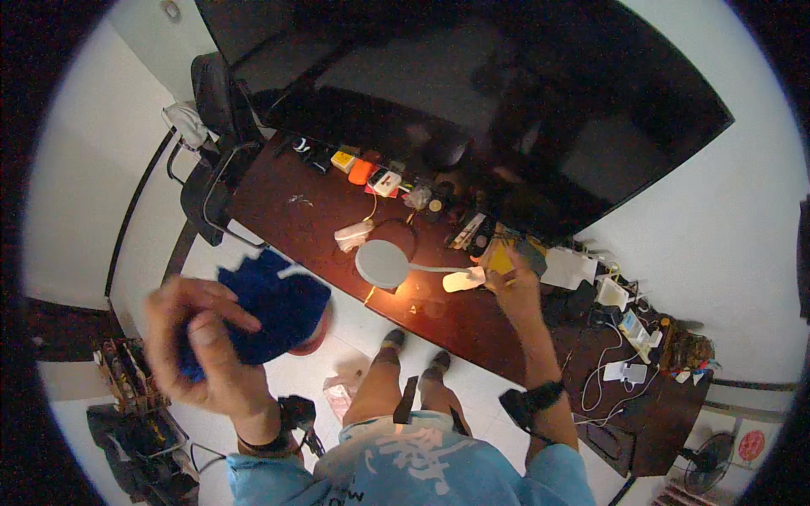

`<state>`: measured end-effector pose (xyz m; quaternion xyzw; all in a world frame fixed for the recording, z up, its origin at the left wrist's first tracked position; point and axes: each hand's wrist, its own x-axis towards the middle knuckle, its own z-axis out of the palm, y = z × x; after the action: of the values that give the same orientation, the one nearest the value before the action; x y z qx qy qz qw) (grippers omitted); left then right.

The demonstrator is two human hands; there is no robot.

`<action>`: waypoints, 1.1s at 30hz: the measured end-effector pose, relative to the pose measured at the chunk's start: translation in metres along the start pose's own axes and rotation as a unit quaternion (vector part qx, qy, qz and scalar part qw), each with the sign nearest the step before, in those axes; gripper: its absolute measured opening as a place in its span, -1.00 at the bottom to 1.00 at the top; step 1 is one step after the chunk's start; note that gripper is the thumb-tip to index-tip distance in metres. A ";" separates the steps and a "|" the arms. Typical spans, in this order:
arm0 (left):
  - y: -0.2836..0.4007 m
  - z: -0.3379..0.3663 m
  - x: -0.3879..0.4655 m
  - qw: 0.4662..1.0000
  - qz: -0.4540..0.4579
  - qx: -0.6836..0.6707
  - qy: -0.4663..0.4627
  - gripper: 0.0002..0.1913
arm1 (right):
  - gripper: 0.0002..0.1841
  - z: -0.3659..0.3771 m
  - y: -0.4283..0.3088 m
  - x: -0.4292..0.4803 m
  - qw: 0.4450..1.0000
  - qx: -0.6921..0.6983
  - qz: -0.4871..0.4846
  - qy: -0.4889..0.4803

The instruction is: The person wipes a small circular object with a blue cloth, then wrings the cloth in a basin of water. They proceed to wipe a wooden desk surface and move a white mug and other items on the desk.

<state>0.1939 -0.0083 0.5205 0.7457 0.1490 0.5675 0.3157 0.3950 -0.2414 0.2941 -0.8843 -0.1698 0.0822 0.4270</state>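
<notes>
My left hand [209,345], raised at the left, is closed around a dark blue cloth [278,303] that hangs out beyond the fingers over the floor. My right hand [516,284] reaches over the desk with its fingers at a yellow item [500,258]; whether it grips this item cannot be told. Close by the right fingers is the lit base of a desk lamp [464,279], whose round grey head [382,264] stands over the desk. A pale pack [353,235] lies left of the lamp head.
A large dark screen [443,76] rises behind the brown desk [304,215]. Small boxes, an orange item [361,171] and a white device [384,182] line its back edge. White cables [591,379] lie at the right. A black chair [212,171] stands at the left end.
</notes>
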 end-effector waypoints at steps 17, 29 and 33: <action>-0.106 -0.009 -0.151 0.921 -0.357 0.021 -0.157 -0.79 | -0.79 0.159 0.126 0.006 0.983 -0.144 -0.118 -0.005; -0.121 0.045 -0.133 0.910 -0.269 -0.037 -0.313 -0.80 | -0.78 0.076 0.105 -0.033 0.993 -0.073 0.001 0.089; -0.118 0.074 -0.139 0.880 -0.272 -0.068 -0.385 -0.81 | -0.84 0.037 0.104 -0.064 0.976 0.056 0.051 0.202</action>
<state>0.2363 -0.0219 0.3291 0.8122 0.1737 0.1367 0.5398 0.3490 -0.2984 0.1900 -0.8647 -0.0297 -0.0668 0.4969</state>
